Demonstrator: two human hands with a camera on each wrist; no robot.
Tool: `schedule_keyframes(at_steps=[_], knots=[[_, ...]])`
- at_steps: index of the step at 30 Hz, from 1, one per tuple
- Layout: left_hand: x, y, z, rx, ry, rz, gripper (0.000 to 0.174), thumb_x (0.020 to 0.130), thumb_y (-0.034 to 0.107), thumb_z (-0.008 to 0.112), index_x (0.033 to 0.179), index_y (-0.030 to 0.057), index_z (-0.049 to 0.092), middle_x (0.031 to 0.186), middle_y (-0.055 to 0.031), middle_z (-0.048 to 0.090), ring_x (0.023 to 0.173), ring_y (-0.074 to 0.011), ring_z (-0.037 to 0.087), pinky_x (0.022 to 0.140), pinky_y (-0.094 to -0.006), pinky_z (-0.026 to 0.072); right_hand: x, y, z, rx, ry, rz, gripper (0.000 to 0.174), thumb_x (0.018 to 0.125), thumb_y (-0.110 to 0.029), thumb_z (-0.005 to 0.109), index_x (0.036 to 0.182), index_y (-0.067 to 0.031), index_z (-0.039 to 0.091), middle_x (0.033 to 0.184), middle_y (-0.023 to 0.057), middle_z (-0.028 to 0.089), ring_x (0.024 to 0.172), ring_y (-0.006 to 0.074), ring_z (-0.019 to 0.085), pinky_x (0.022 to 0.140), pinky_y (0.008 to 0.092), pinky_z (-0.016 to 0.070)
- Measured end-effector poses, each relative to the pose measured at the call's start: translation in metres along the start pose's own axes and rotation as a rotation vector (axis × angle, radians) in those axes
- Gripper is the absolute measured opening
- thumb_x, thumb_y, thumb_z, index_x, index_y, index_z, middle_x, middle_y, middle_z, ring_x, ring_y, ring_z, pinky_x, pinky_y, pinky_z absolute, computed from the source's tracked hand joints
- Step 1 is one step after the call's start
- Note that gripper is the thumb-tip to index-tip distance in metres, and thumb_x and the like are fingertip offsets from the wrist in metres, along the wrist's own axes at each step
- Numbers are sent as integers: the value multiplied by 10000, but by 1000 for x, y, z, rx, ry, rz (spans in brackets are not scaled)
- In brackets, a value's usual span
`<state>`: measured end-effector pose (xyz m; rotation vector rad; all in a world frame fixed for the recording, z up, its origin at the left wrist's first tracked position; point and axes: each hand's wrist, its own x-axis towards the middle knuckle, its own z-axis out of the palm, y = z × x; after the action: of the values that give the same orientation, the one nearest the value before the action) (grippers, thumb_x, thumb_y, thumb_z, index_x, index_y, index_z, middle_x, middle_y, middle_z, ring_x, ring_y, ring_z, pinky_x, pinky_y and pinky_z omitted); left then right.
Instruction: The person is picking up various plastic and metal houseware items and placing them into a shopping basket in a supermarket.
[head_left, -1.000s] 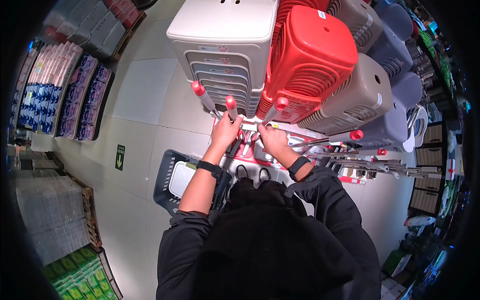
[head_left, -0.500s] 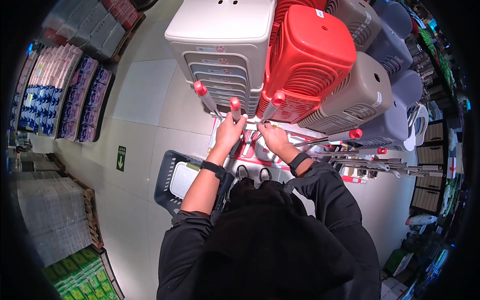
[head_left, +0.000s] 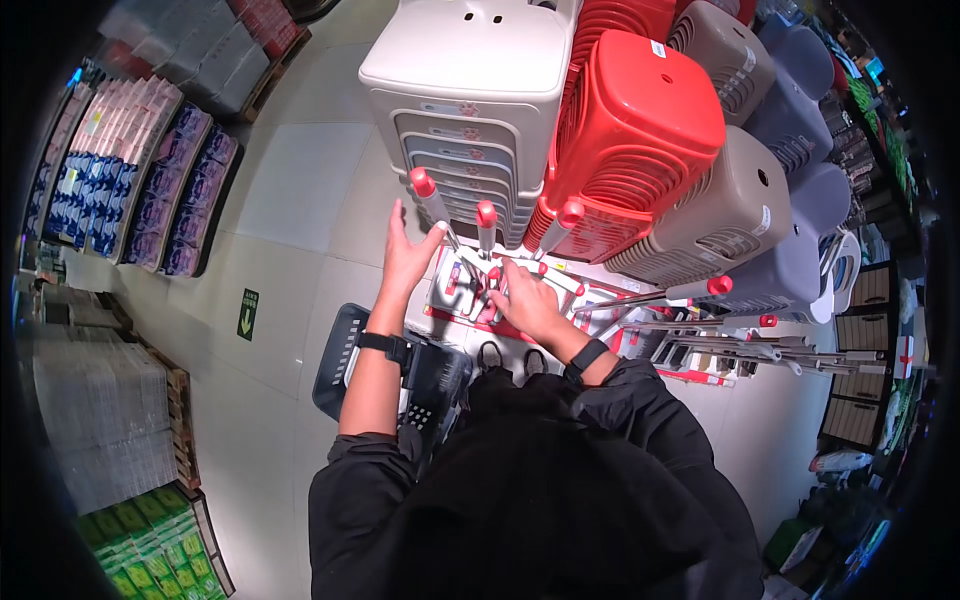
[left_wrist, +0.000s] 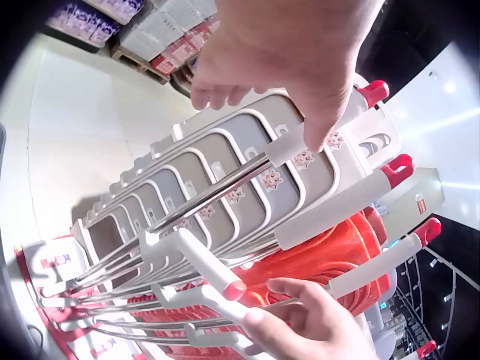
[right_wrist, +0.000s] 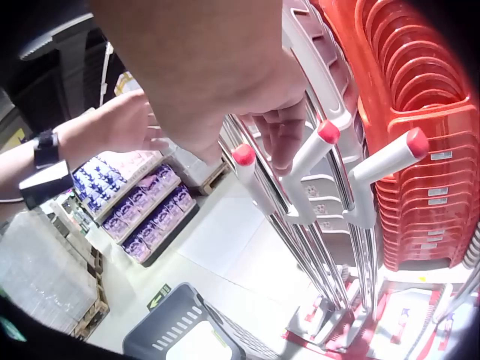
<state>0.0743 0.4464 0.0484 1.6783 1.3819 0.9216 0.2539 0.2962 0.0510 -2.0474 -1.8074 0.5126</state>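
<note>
Several mops with metal poles, white sleeves and red end caps stand together in front of me. My left hand (head_left: 408, 258) is spread beside the leftmost mop handle (head_left: 430, 195); in the left wrist view its thumb overlaps that white sleeve (left_wrist: 289, 146). My right hand (head_left: 530, 305) is among the poles, fingers loosely bent near the white side levers (left_wrist: 206, 262) with red tips. In the right wrist view its fingers (right_wrist: 281, 139) hang beside a red-tipped lever (right_wrist: 311, 150). The mops' lower ends stand on a red and white base (right_wrist: 360, 334).
Stacked white stools (head_left: 470, 60) and red stools (head_left: 650, 90) rise just behind the mops. A grey basket (head_left: 345, 340) is on the floor to my left. Further left are packaged goods (head_left: 100, 185) and wrapped pallets (head_left: 105, 420). More metal poles (head_left: 780, 345) lean at the right.
My left hand has come off the mop handle it was at and moved left, its fingers spreading. The right hand has moved lower and slightly left among the poles. The head view has shifted slightly.
</note>
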Motion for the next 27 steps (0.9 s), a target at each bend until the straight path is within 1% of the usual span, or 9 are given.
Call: schedule_keyframes(at_steps=[1, 3, 5, 6, 10, 21, 24, 26, 27], knots=[[8, -1, 7, -114, -78, -25, 963, 779, 373, 767, 1478, -26, 240, 1437, -289, 380, 1332, -341, 419, 1083, -395, 361, 8, 0, 6, -13, -14, 13, 405, 895, -316, 602, 1128, -8, 482, 935, 212, 655, 793, 403, 666, 676, 493, 542], [13, 1, 20, -131, -31, 62, 828, 805, 362, 744, 1428, -19, 354, 1369, -247, 489, 1263, -315, 502, 1036, -389, 405, 23, 1, 15, -49, -67, 34, 372, 899, -303, 595, 1099, -3, 502, 907, 206, 667, 797, 394, 673, 683, 490, 545], [14, 5, 24, -211, -290, -118, 663, 831, 359, 713, 1328, -13, 481, 1243, -203, 604, 1167, -289, 583, 981, -392, 441, 32, 4, 21, -82, -125, 66, 342, 903, -289, 588, 1071, 2, 522, 879, 199, 678, 802, 385, 680, 689, 488, 548], [11, 4, 29, -162, -235, -80, 533, 867, 386, 654, 1237, 14, 556, 1118, -162, 674, 1068, -279, 641, 927, -390, 466, 35, 6, 23, -114, -143, 62, 330, 909, -277, 573, 1082, 0, 519, 893, 203, 676, 822, 385, 675, 707, 490, 540], [7, -3, 29, -20, -239, -94, 495, 904, 385, 626, 1206, -4, 574, 1074, -143, 679, 1033, -236, 639, 915, -347, 464, 34, 5, 26, -169, -158, 51, 259, 926, -245, 547, 1008, 0, 532, 911, 202, 680, 843, 370, 680, 718, 476, 545], [-1, 17, 27, 118, -208, -122, 475, 900, 406, 616, 1166, 13, 599, 1043, -164, 696, 1017, -288, 664, 890, -377, 484, 32, 12, 29, -176, -104, 27, 240, 931, -222, 524, 1030, -4, 514, 880, 210, 675, 806, 394, 670, 695, 504, 527], [0, 14, 25, 93, -274, -153, 556, 874, 418, 649, 1223, -3, 551, 1098, -189, 676, 1069, -301, 643, 923, -380, 472, 29, 7, 23, -144, -155, 90, 287, 897, -235, 580, 1062, -10, 513, 926, 209, 653, 849, 396, 657, 704, 494, 528], [-5, 9, 25, 36, -273, -45, 771, 830, 432, 698, 1374, -30, 407, 1292, -255, 555, 1227, -339, 539, 1019, -394, 416, 18, -8, 6, -170, -9, 43, 356, 843, -251, 662, 1057, -3, 524, 1025, 192, 600, 945, 373, 634, 747, 466, 545], [-9, 8, 23, 34, -267, -37, 771, 830, 432, 698, 1374, -30, 407, 1292, -255, 555, 1227, -339, 539, 1019, -394, 416, 12, -10, 4, -138, 41, 40, 403, 802, -259, 712, 1052, -12, 514, 1029, 178, 530, 958, 367, 587, 764, 471, 522]])
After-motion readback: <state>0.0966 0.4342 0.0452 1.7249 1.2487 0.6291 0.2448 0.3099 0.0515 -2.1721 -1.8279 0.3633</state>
